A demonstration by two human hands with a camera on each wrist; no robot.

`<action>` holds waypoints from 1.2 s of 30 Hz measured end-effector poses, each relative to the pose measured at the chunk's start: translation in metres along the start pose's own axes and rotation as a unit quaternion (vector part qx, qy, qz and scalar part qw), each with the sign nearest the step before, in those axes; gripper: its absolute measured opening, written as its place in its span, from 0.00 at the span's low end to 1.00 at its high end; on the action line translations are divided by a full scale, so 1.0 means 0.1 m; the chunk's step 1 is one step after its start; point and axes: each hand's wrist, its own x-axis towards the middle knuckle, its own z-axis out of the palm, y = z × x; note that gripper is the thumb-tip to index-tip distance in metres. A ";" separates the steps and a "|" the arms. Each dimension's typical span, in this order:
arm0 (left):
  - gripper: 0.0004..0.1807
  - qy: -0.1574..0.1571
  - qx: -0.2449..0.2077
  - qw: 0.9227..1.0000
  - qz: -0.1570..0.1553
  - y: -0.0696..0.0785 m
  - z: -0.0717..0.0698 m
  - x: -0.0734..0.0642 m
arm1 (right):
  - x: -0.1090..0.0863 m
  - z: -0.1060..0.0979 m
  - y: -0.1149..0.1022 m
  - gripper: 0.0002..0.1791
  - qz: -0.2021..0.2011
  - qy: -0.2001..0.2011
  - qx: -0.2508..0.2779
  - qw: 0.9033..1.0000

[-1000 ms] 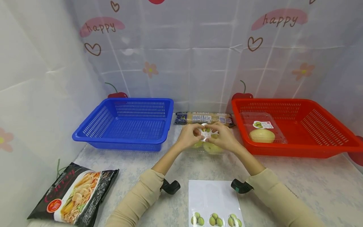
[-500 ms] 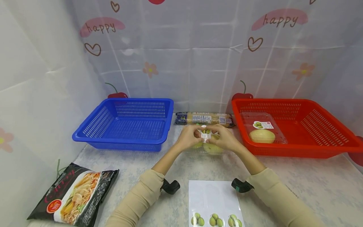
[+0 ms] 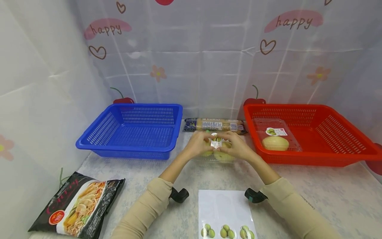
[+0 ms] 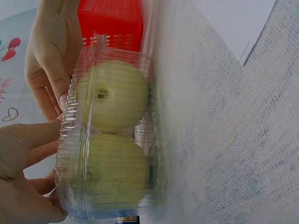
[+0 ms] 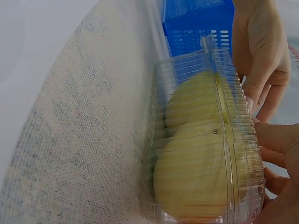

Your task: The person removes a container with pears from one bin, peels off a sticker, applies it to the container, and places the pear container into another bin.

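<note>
A clear plastic clamshell box (image 4: 114, 51) stands on the table in the middle of the head view. Pale green, round fruits (image 5: 191, 172) show through its walls in both wrist views. A small white label (image 3: 216, 143) with a green fruit picture is at the lid, framed by both hands. My left hand (image 3: 197, 143) holds its left side between thumb and forefinger. From the right, my right hand (image 3: 235, 145) holds the other side in the same way. Fingertips of both hands meet the lid in the wrist views. The label is hidden there.
A blue basket (image 3: 128, 147) stands left, a red basket (image 3: 316, 157) right, with a similar labelled fruit box (image 3: 293, 141) inside. Behind the hands lies a long packet (image 3: 212, 124). A noodle bag (image 3: 80, 207) lies front left; a label sheet (image 3: 225, 205) lies in front.
The label has come down slightly towards the lid between both hands and looks flatter. The hands have shifted very little; the box and baskets stay put.
</note>
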 end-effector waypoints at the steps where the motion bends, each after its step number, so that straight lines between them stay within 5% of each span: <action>1: 0.20 0.002 0.011 1.000 0.000 -0.01 0.00 0.00 | 0.00 0.00 0.00 0.27 0.002 -0.001 -0.003 1.000; 12: 0.24 -0.001 -0.002 0.996 -0.086 -0.08 0.00 -0.04 | -0.01 0.01 0.03 0.26 -0.006 0.000 -0.107 0.994; 26: 0.35 -0.109 -0.006 0.991 -0.074 -0.21 -0.07 0.09 | 0.06 0.00 0.05 0.24 0.023 -0.039 -0.114 0.992; 36: 0.34 -0.112 0.018 0.991 -0.077 -0.26 -0.05 0.12 | 0.11 -0.02 0.13 0.27 0.040 -0.052 -0.117 0.991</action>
